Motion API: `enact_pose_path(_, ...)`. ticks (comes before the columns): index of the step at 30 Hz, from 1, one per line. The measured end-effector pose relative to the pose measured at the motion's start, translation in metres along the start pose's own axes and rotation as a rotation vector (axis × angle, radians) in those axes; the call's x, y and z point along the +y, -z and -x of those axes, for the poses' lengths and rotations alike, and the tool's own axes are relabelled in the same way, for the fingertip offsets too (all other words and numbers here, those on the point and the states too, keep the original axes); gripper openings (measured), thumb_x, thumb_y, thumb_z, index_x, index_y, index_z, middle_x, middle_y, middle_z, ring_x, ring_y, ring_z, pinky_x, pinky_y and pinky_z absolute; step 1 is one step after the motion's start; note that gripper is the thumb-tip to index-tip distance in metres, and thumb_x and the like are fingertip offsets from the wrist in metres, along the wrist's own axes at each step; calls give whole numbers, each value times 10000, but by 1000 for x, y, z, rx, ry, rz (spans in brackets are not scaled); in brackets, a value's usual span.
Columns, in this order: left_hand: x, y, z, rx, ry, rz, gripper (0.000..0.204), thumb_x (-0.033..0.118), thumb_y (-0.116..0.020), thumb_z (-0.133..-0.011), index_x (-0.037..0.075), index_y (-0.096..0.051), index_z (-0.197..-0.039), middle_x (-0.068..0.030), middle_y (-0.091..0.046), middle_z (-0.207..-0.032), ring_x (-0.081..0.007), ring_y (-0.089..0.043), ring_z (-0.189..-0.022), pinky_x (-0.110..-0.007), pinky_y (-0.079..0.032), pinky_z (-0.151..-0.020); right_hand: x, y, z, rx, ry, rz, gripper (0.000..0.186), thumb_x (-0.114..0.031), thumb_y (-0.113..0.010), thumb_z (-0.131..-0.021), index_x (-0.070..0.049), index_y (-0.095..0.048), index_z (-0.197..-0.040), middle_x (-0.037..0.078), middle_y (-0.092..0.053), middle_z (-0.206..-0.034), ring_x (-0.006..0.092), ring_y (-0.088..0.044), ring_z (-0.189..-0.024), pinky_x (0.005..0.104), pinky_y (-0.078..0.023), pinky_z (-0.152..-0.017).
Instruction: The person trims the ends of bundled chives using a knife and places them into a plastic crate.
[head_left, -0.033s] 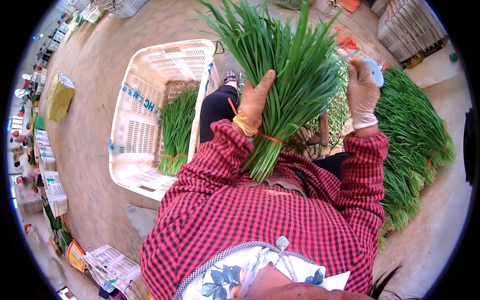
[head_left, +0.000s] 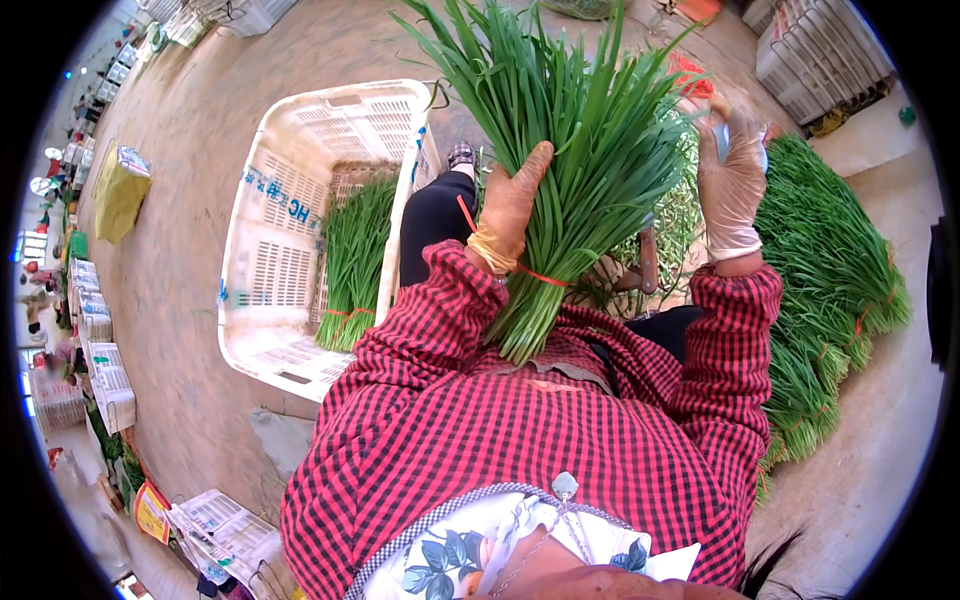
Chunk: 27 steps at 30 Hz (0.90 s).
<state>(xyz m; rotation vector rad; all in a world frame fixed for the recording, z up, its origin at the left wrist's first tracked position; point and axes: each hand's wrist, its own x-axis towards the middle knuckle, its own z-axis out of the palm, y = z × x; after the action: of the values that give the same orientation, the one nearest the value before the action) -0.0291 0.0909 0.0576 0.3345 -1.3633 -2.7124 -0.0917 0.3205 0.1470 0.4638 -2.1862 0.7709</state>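
Observation:
My left hand (head_left: 511, 202), in a thin glove, is closed around a large bunch of green garlic chives (head_left: 590, 170). The bunch leans across my lap, leaf tips pointing away and pale cut ends near my body. A red tie (head_left: 543, 276) circles its lower stalks, and another red strip sticks out by my left wrist. To the right of the leaves, my gloved right hand (head_left: 730, 185) is raised with its fingers bent and apart. A light blue round object (head_left: 722, 143) shows through the gap between them, seemingly behind the hand.
At left stands a white plastic crate (head_left: 262, 290) with tied chives (head_left: 352, 260) inside. More tied bunches (head_left: 825, 260) are heaped at right. A knife with a wooden handle (head_left: 648, 260) is beside my lap, before loose trimmings. Red strips (head_left: 690, 75) lie beyond; stacked crates (head_left: 820, 60) stand farther back.
My right hand has turned and its fingers have spread, covering more of the blue round object. My left hand and the chives have barely moved.

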Motion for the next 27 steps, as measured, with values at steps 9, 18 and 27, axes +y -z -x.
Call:
enact_pose_path(9, 1, -25, 17, -115, -50, -116, 444, 316, -677, -934, -16, -588, -1215, -63, -666, -1065, -130, -630, -885, -282, -519, -767, -98, -41, -24, -271, 433, -9, 206, -169, -667, -808, -152, -725, -1005, 87, -550, -1349, 318, -407, -1348, 466, -286, -1129)
enact_pose_path(18, 2, -36, 23, -158, 31, -100, 389, 271, -662, -949, -16, -589, -1201, -52, -668, -1048, -119, -628, -890, -267, -521, -760, -78, -41, -16, -320, 292, -119, 146, -92, -659, -801, -116, -702, -938, 107, -589, -1270, 371, -460, -1289, 480, -350, -1080)
enact_pose_path(27, 2, -36, 24, -152, 37, -70, 380, 246, -685, -932, 16, -591, -1219, -38, -669, -1048, -128, -640, -866, -269, -526, -739, -67, -39, -9, -289, 177, -208, 169, -94, -668, -813, -122, -720, -971, 165, -629, -1130, 376, -544, -1146, 436, -404, -1009)
